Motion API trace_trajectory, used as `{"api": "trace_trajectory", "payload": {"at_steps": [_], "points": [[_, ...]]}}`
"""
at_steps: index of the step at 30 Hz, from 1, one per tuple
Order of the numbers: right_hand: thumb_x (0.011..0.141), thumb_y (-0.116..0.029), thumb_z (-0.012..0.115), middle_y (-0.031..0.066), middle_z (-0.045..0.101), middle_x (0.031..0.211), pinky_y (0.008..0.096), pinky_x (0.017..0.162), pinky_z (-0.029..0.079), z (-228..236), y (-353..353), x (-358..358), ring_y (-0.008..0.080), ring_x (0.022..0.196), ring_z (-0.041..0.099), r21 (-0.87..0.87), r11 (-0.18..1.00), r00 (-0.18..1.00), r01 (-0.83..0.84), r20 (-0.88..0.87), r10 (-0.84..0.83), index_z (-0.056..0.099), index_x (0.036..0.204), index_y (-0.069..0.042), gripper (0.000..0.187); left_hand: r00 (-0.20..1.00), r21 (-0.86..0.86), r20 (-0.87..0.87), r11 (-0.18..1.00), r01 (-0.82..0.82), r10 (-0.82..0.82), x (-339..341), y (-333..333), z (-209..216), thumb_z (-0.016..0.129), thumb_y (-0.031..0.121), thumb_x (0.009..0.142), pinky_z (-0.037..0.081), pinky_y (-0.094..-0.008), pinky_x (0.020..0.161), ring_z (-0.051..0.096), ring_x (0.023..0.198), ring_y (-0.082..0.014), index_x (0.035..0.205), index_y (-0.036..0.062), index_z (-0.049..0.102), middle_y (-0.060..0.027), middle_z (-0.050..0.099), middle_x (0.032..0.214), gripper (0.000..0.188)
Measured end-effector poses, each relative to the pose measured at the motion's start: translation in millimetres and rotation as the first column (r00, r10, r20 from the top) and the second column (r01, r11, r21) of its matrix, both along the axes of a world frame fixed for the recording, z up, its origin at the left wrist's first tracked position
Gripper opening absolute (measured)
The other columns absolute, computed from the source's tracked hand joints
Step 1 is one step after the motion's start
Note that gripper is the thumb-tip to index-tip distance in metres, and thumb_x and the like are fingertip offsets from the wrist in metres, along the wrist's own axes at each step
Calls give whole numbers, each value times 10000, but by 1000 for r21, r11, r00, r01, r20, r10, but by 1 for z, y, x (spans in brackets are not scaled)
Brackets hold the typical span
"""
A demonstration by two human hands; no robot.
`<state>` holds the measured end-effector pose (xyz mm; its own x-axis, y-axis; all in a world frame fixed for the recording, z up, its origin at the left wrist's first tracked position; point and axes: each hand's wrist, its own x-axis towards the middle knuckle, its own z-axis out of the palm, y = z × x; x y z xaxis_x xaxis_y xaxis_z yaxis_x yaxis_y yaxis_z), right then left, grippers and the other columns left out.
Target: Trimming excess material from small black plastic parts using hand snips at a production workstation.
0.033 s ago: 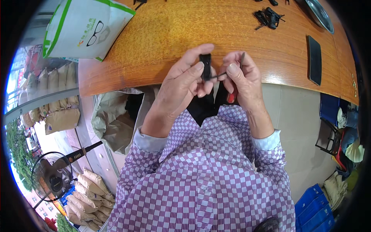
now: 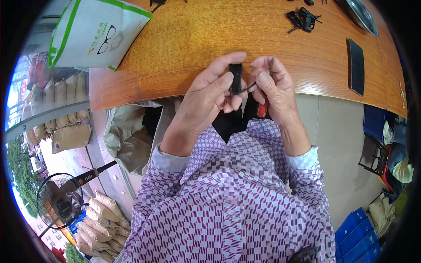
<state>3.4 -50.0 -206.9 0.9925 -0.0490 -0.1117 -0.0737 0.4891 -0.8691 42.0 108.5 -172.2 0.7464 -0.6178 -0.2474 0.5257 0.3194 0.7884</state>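
Observation:
In front of me, over the table's near edge, my left hand (image 2: 212, 87) grips a small black plastic part (image 2: 236, 78) between thumb and fingers. A thin black strip (image 2: 248, 87) runs from the lower end of that part to my right hand (image 2: 276, 85), whose thumb and forefinger pinch it. The same hand also holds a slim tool with a red handle (image 2: 262, 109) below the palm and a narrow dark blade (image 2: 271, 65) rising past the fingers. The fingers partly hide the tool, so its exact kind is unclear.
On the wooden table (image 2: 175, 52) lie a pile of black plastic parts (image 2: 303, 19), a dark phone (image 2: 356, 67) and a metal bowl (image 2: 363, 16). A white bag with green edging (image 2: 83, 39) stands at left. Below are an open sack (image 2: 127, 140) and a fan (image 2: 61, 201).
The black part has shifted slightly right and down with my left fingers. My right hand has moved a little left, and the strip shows more clearly between the hands.

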Motion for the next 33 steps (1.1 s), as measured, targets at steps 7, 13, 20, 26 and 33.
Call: {"api": "trace_trajectory", "payload": {"at_steps": [7,13,20,26,33], "points": [[886,-220,633,-46,512,704,159,442,263,-12,-25,-6,6,528,391,184,963,980,-197,5,199,574,946,-46,193,958,-53,-18,957,287,-288,-1,-14,0,484,225,945,335,-193,502,467,606,-99,1330,11,377,-92,563,933,453],[887,-227,632,-39,507,677,184,527,374,-5,-34,-9,37,611,472,-110,988,993,-111,33,115,577,903,-42,194,899,323,323,927,189,-296,-3,-24,5,498,81,923,437,-226,544,573,683,-107,1286,56,436,-69,583,864,369],[940,-254,538,-31,483,660,183,503,331,-8,-17,-11,33,556,418,-344,937,998,60,54,-44,560,988,-23,237,718,592,623,787,-175,-309,-18,-31,-5,496,-4,899,493,-255,698,612,827,-142,1281,33,450,-108,616,1007,386],[996,-291,400,-38,416,622,183,446,252,17,-3,-16,29,492,331,-38,995,985,-92,-148,86,484,1192,-18,347,654,584,714,727,-361,-248,-14,-18,-16,487,-29,902,496,-258,752,600,884,-127,1270,23,472,-99,622,1018,372],[1009,-293,353,-42,385,610,188,421,221,10,15,-8,35,475,309,-150,972,980,-178,-111,163,388,1298,-34,390,608,508,777,735,-450,-165,-12,-9,-16,534,36,878,505,-365,717,626,898,-353,1223,51,481,-190,614,1025,349]]}}
